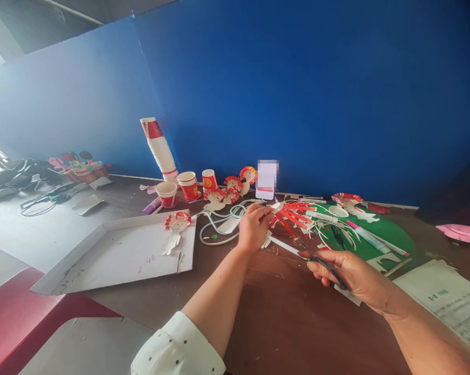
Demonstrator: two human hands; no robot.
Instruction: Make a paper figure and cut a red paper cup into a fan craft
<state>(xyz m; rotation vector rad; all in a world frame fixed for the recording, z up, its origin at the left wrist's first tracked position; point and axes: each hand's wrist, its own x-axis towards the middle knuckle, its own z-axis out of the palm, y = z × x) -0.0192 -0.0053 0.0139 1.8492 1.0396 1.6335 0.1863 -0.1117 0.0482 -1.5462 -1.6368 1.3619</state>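
Note:
In my left hand is a paper cup cut into red and white strips that fan out to the right. My fingers pinch it at its pale base. My right hand is closed round the dark handles of a pair of scissors, whose blades point up and left toward the strips. Just below the cup, a white strip slants down toward my right fingers. Paper scraps lie under and around both hands.
A white cardboard tray holds a cut-paper figure. Behind stand red and white paper cups and a leaning cup stack. Markers and white cord lie on a green disc at right, near printed sheets.

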